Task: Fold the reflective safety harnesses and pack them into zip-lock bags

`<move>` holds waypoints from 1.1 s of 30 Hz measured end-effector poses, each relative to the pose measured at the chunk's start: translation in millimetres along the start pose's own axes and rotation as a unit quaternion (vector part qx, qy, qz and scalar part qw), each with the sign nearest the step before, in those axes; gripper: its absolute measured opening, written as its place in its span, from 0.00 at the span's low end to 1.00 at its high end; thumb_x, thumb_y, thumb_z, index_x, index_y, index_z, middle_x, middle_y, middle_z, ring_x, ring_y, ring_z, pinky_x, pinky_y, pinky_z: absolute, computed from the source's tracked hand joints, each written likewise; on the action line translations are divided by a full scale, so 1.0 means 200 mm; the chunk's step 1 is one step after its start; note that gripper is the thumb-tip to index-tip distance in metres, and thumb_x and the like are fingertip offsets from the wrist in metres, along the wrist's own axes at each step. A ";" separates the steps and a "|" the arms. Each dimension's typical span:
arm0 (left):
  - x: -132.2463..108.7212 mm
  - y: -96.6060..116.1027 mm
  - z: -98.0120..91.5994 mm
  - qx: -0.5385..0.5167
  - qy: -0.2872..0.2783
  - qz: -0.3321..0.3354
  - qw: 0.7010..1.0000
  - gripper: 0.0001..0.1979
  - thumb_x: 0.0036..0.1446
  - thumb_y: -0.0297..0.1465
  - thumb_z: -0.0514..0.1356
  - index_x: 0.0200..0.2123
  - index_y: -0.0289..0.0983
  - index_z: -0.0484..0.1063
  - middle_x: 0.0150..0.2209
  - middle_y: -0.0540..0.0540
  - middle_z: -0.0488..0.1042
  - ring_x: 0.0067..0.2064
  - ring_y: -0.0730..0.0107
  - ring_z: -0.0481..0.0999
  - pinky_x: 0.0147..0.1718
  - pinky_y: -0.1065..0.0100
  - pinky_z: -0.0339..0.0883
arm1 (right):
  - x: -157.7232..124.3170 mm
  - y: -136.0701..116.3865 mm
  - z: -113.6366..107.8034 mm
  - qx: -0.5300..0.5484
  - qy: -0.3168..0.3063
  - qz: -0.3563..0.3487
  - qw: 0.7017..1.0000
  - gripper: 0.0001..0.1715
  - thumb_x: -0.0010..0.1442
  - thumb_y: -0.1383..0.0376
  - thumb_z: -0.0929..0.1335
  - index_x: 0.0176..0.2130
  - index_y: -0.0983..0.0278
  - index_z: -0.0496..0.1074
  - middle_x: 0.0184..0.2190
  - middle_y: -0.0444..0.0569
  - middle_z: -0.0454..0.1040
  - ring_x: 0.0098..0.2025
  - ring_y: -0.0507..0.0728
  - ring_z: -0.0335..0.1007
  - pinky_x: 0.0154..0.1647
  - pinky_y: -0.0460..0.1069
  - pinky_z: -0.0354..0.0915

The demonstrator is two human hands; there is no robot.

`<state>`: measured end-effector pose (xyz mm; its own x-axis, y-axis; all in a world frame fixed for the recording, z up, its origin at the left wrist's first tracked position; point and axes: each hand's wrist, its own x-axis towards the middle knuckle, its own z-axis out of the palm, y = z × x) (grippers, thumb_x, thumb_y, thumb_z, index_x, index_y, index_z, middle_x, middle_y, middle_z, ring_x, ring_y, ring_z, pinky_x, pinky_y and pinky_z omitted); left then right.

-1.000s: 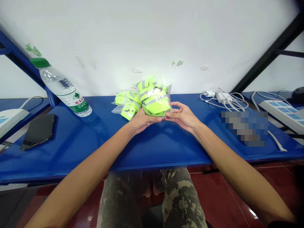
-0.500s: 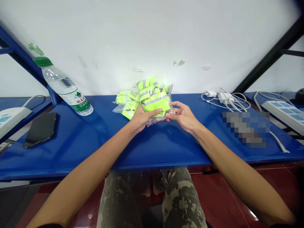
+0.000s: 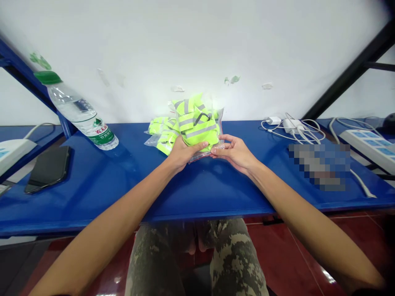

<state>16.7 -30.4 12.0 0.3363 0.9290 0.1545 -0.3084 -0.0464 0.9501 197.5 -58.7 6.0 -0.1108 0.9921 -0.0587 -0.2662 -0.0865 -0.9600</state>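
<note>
Bag's shifted up + R hand's eased off vs. last frame: my L hand point(image 3: 185, 154) is shut on the lower L side of the clear zip bag of folded hi-vis vest point(image 3: 197, 123), palm on front, thumb across the bottom. My R hand point(image 3: 234, 153) is half open, fingers spread, not wrapped around the bag; only its thumb tip point(image 3: 213, 151) reaches the lower R corner, by the red-edged strip point(image 3: 205, 156). So L is the nearer/holding hand, R just beside. Bag sits straight ahead of me, between both hands, long axis running approx away from me toward the wall, standing up rather than flat. Can't tell if it's touching the blue shelf point(image 3: 92, 181) or held just above it. Both forearms reach in from the near corners, L forearm point(image 3: 114, 201) and R forearm point(image 3: 293, 193) angled to meet at the bag, wrists over the shelf. Behind/L of the bag, just touching it, a pile of more bagged vests point(image 3: 162, 135). Further L: water bottle w/ green cap point(image 3: 83, 115) lying tilted, black phone point(image 3: 47, 169), power strip point(image 3: 12, 154). Further R: white charger + cables point(image 3: 291, 126), a pixelated patch point(image 3: 319, 167) (contents can't tell), 2nd power strip point(image 3: 367, 150). Below shelf, my camo trousers point(image 3: 234, 263).
</note>
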 end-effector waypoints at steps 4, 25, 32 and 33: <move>-0.01 0.03 0.00 -0.004 -0.034 -0.031 0.999 0.33 0.37 0.30 0.77 0.50 0.30 0.75 0.48 0.35 0.79 0.45 0.56 0.80 0.47 0.57 0.74 | 0.01 0.00 0.00 -0.018 -0.013 -0.016 1.000 0.39 0.34 0.65 0.82 0.43 0.64 0.65 0.26 0.46 0.78 0.26 0.54 0.76 0.34 0.52 0.73; -0.02 0.07 0.00 0.006 -0.079 -0.063 0.995 0.32 0.33 0.20 0.76 0.46 0.30 0.75 0.39 0.40 0.81 0.41 0.61 0.80 0.43 0.63 0.74 | -0.01 -0.01 -0.02 -0.015 -0.041 -0.066 0.997 0.45 0.34 0.67 0.82 0.50 0.63 0.67 0.30 0.44 0.78 0.34 0.56 0.77 0.44 0.55 0.74; -0.03 0.06 0.00 0.012 -0.078 -0.093 0.993 0.32 0.33 0.20 0.76 0.47 0.30 0.74 0.41 0.39 0.80 0.39 0.64 0.80 0.41 0.64 0.75 | 0.00 0.00 -0.02 -0.035 -0.020 -0.078 0.996 0.42 0.32 0.67 0.82 0.46 0.63 0.69 0.27 0.43 0.77 0.32 0.57 0.77 0.41 0.56 0.74; -0.03 0.06 0.00 0.017 -0.078 -0.098 0.992 0.32 0.33 0.20 0.76 0.46 0.30 0.74 0.39 0.40 0.81 0.37 0.64 0.80 0.40 0.63 0.75 | 0.00 0.00 -0.02 -0.035 -0.019 -0.080 0.996 0.42 0.31 0.66 0.82 0.46 0.63 0.69 0.26 0.43 0.77 0.31 0.57 0.77 0.41 0.56 0.74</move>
<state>11.4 -36.7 23.4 0.5210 0.8535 0.0037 -0.1952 0.1149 0.9740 201.1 -57.7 5.2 -0.1090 0.9884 0.1059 -0.2153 0.0806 -0.9732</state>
